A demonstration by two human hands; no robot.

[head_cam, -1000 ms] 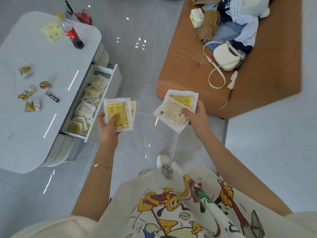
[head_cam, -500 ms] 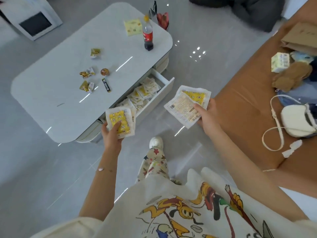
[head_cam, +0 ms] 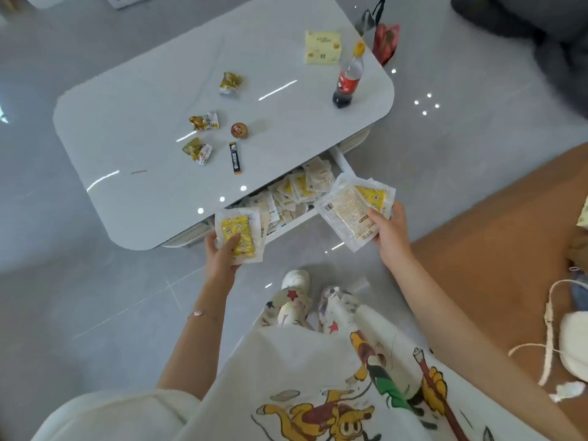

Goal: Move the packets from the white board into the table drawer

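The person's left hand [head_cam: 222,254] pinches a small stack of packets [head_cam: 239,232], yellow cartoon panel face up, thumb on top. The right hand [head_cam: 390,232] grips a fanned pair of packets [head_cam: 351,210], one turned to its printed back, where the label text and barcode are too small to read. Both bundles hover at the open table drawer [head_cam: 292,225] just ahead of the hands, which is heaped with matching packets, so they seem poised for dropping in. Beyond the hands, the table [head_cam: 143,90] carries loose snack wrappers [head_cam: 203,120] and a red-labelled cola bottle [head_cam: 348,79], its brand unreadable.
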